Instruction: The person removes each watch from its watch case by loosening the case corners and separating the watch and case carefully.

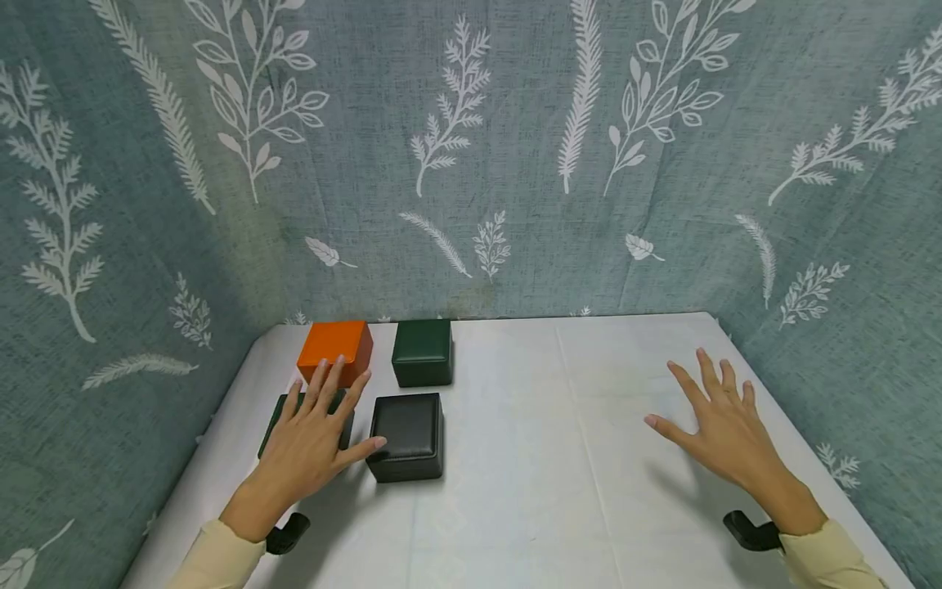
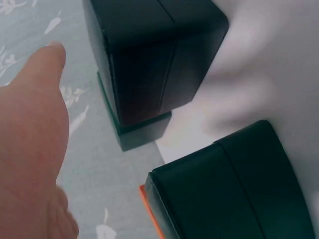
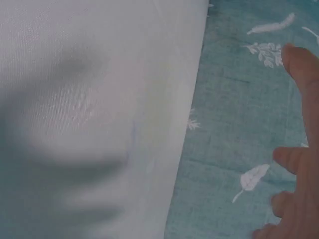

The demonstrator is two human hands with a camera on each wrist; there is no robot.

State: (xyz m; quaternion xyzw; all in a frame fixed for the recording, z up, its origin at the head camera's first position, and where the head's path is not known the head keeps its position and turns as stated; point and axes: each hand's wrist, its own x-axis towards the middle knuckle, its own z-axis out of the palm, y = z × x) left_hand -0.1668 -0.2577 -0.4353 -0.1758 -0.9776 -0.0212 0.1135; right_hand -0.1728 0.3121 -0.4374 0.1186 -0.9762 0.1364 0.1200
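Fingers spread, my left hand (image 1: 307, 446) hovers over the left group of small boxes. Partly hidden beneath it is a dark green box (image 1: 274, 421). To its right sits a black box (image 1: 405, 438) with a padded lid; the thumb overlaps its edge in the head view, and I cannot tell whether they touch. An orange box (image 1: 337, 348) stands behind the fingertips, with another green box (image 1: 423, 352) to its right. All lids look closed. My right hand (image 1: 724, 433) is held above the right part of the table, fingers spread, holding nothing.
A white cloth covers the table (image 1: 515, 458). Blue-green fabric (image 1: 530, 245) with white leaf prints rises at the back and both sides. A black strap piece (image 1: 287, 533) sits on the left wrist and a similar piece (image 1: 751, 530) on the right.
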